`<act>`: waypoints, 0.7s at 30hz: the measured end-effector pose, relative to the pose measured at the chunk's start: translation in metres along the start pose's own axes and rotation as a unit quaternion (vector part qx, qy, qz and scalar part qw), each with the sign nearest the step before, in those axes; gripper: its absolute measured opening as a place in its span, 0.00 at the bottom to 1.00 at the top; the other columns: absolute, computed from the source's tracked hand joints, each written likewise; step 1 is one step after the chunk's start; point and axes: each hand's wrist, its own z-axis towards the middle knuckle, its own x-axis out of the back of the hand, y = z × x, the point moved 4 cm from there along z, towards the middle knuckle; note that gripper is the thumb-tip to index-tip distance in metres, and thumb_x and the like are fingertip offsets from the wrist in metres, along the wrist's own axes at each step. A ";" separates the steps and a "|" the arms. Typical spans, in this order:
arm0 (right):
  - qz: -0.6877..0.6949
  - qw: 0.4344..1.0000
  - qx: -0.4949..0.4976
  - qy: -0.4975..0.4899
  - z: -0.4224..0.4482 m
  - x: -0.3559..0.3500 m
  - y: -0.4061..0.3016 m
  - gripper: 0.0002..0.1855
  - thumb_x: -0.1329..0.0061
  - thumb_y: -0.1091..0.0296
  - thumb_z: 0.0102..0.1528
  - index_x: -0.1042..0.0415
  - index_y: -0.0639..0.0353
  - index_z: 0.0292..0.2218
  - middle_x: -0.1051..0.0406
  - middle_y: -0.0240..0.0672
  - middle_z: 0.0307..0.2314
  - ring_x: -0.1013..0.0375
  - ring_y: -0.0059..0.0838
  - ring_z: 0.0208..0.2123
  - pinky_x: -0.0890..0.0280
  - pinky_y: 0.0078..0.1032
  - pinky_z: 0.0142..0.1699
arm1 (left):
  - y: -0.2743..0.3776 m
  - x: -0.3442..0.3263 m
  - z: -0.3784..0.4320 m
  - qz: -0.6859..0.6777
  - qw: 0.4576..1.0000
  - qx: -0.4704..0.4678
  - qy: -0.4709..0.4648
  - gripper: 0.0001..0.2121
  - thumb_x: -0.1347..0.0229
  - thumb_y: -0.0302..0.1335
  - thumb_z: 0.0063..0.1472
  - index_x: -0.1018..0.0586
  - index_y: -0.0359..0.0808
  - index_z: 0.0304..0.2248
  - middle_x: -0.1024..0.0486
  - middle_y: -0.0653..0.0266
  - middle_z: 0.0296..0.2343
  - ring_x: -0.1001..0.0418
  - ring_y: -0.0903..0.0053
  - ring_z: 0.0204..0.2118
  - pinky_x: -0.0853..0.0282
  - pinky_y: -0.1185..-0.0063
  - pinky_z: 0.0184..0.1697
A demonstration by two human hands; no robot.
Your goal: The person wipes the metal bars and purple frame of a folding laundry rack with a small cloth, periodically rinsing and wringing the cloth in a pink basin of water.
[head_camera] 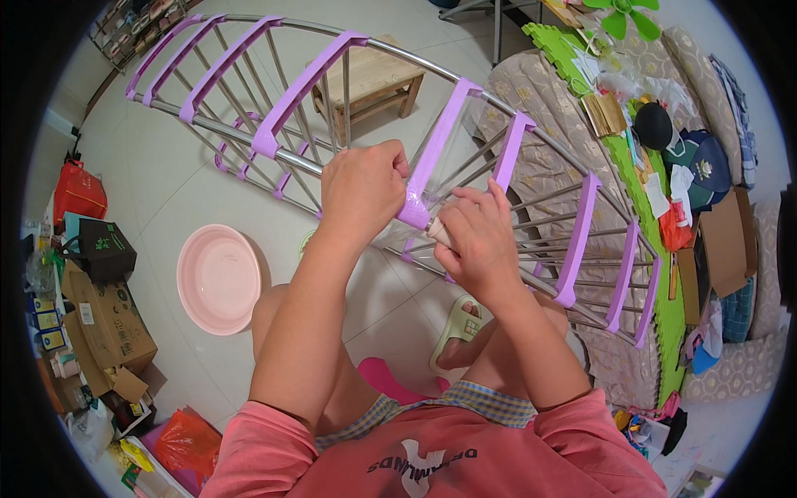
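A long rack of shiny metal tubes with purple plastic crosspieces [308, 90] lies across in front of me, above my knees. My left hand [364, 187] is closed around its near metal rail, just left of a purple crosspiece [434, 159]. To the right of that same crosspiece, my right hand [479, 239] grips a small beige roll [441, 231], perhaps tape, against the rail. Clear plastic film [457, 143] hangs about this crosspiece, between the two hands. My fingers partly hide the roll and the rail.
A pink basin [219, 279] stands on the tiled floor at left. Beyond the rack is a wooden stool [373, 78]. A sofa [529, 106] with a cluttered green foam mat [672, 330] lies at right. An opened cardboard box [112, 324] and a red bag [187, 439] are at left.
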 end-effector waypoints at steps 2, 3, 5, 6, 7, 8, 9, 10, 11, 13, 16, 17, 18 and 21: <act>0.001 1.000 -0.013 0.013 0.001 0.001 0.000 0.18 0.38 0.68 0.35 0.29 0.56 0.30 0.34 0.33 0.25 0.33 0.37 0.38 0.47 0.50 0.60 | 0.000 0.000 0.000 -0.002 1.000 0.001 -0.004 0.07 0.53 0.22 0.49 0.22 0.38 0.24 0.23 0.62 0.20 0.24 0.64 0.25 0.32 0.68 0.30; 0.008 1.000 -0.012 0.024 0.000 0.001 0.001 0.17 0.39 0.70 0.35 0.28 0.56 0.30 0.34 0.32 0.24 0.32 0.36 0.36 0.46 0.49 0.59 | 0.000 0.001 0.000 -0.002 1.000 0.001 -0.006 0.07 0.53 0.22 0.49 0.22 0.38 0.24 0.23 0.62 0.20 0.24 0.64 0.25 0.32 0.68 0.30; 0.024 0.999 -0.008 0.048 -0.002 -0.001 0.005 0.15 0.42 0.73 0.36 0.27 0.57 0.30 0.35 0.31 0.22 0.32 0.35 0.31 0.43 0.47 0.57 | 0.000 0.002 -0.001 -0.003 1.000 0.003 -0.009 0.07 0.53 0.22 0.49 0.22 0.37 0.24 0.23 0.62 0.20 0.24 0.64 0.25 0.32 0.68 0.30; 0.030 0.999 -0.007 0.041 -0.003 0.000 0.006 0.14 0.42 0.72 0.36 0.27 0.57 0.30 0.35 0.31 0.22 0.32 0.35 0.30 0.43 0.47 0.57 | 0.000 0.002 -0.001 -0.004 1.000 0.004 -0.011 0.07 0.53 0.22 0.49 0.22 0.37 0.25 0.23 0.62 0.20 0.24 0.64 0.26 0.32 0.69 0.30; 0.036 0.999 -0.005 0.035 -0.004 0.000 0.007 0.14 0.42 0.72 0.36 0.27 0.57 0.30 0.35 0.31 0.22 0.33 0.35 0.30 0.43 0.46 0.57 | 0.000 0.002 0.000 -0.004 1.000 0.004 -0.010 0.07 0.53 0.22 0.49 0.22 0.37 0.25 0.23 0.62 0.20 0.24 0.64 0.26 0.32 0.69 0.30; 0.042 0.999 -0.004 0.028 -0.004 0.001 0.008 0.14 0.41 0.71 0.37 0.26 0.58 0.29 0.35 0.31 0.22 0.33 0.35 0.29 0.43 0.46 0.57 | 0.000 0.002 0.000 -0.004 1.000 0.004 -0.010 0.07 0.53 0.22 0.49 0.22 0.37 0.25 0.23 0.62 0.20 0.24 0.64 0.26 0.32 0.69 0.30; 0.042 0.999 -0.005 0.015 -0.004 0.000 0.008 0.14 0.41 0.71 0.37 0.26 0.57 0.30 0.35 0.31 0.23 0.32 0.35 0.30 0.43 0.46 0.57 | 0.000 0.002 0.000 -0.004 1.000 0.005 -0.009 0.07 0.53 0.22 0.49 0.22 0.37 0.25 0.23 0.62 0.20 0.24 0.64 0.26 0.32 0.69 0.30; 0.043 0.999 -0.006 0.001 -0.004 0.000 0.007 0.15 0.41 0.71 0.37 0.26 0.57 0.32 0.34 0.32 0.23 0.32 0.35 0.31 0.44 0.46 0.58 | 0.000 0.002 0.000 -0.005 1.000 0.004 -0.008 0.07 0.53 0.22 0.49 0.23 0.37 0.24 0.23 0.62 0.20 0.24 0.64 0.26 0.32 0.69 0.30; 0.044 0.999 -0.007 -0.012 -0.005 0.000 0.007 0.16 0.41 0.70 0.38 0.26 0.57 0.33 0.33 0.32 0.24 0.31 0.35 0.32 0.44 0.47 0.58 | 0.000 0.002 0.000 -0.006 1.000 0.004 -0.008 0.07 0.53 0.22 0.49 0.23 0.37 0.24 0.23 0.62 0.20 0.24 0.64 0.26 0.31 0.69 0.30; 0.045 0.999 -0.005 -0.003 -0.004 0.002 0.004 0.17 0.41 0.70 0.39 0.26 0.57 0.35 0.32 0.32 0.25 0.31 0.36 0.36 0.46 0.48 0.59 | 0.000 0.002 0.000 -0.008 1.000 0.003 -0.007 0.07 0.53 0.22 0.49 0.23 0.37 0.24 0.23 0.62 0.20 0.24 0.64 0.26 0.31 0.68 0.30; 0.007 1.000 -0.021 -0.005 -0.004 0.009 -0.002 0.19 0.40 0.69 0.40 0.27 0.58 0.37 0.30 0.33 0.27 0.30 0.38 0.41 0.50 0.50 0.60 | -0.001 0.002 -0.001 -0.011 1.000 -0.001 -0.004 0.07 0.53 0.22 0.49 0.23 0.37 0.24 0.23 0.63 0.20 0.24 0.64 0.26 0.32 0.68 0.30; -0.013 0.999 -0.030 -0.008 -0.005 0.010 -0.003 0.20 0.40 0.68 0.41 0.27 0.58 0.38 0.29 0.34 0.28 0.30 0.38 0.42 0.51 0.51 0.61 | -0.001 0.002 -0.002 -0.012 1.000 -0.002 -0.002 0.07 0.53 0.22 0.49 0.23 0.37 0.24 0.23 0.63 0.20 0.24 0.64 0.26 0.32 0.68 0.30; -0.001 0.999 -0.033 -0.014 -0.006 0.010 -0.002 0.20 0.40 0.68 0.41 0.27 0.57 0.38 0.29 0.34 0.29 0.31 0.38 0.43 0.52 0.51 0.61 | 0.000 0.003 -0.001 -0.012 1.000 -0.004 0.000 0.07 0.53 0.22 0.49 0.23 0.37 0.24 0.23 0.63 0.20 0.24 0.64 0.26 0.32 0.68 0.30; 0.033 0.998 -0.041 -0.023 -0.009 0.007 0.002 0.20 0.40 0.66 0.42 0.27 0.57 0.38 0.29 0.35 0.30 0.31 0.38 0.43 0.54 0.51 0.63 | 0.000 0.005 -0.002 -0.014 1.000 0.015 -0.015 0.08 0.54 0.20 0.49 0.23 0.36 0.25 0.23 0.61 0.20 0.24 0.66 0.25 0.31 0.72 0.30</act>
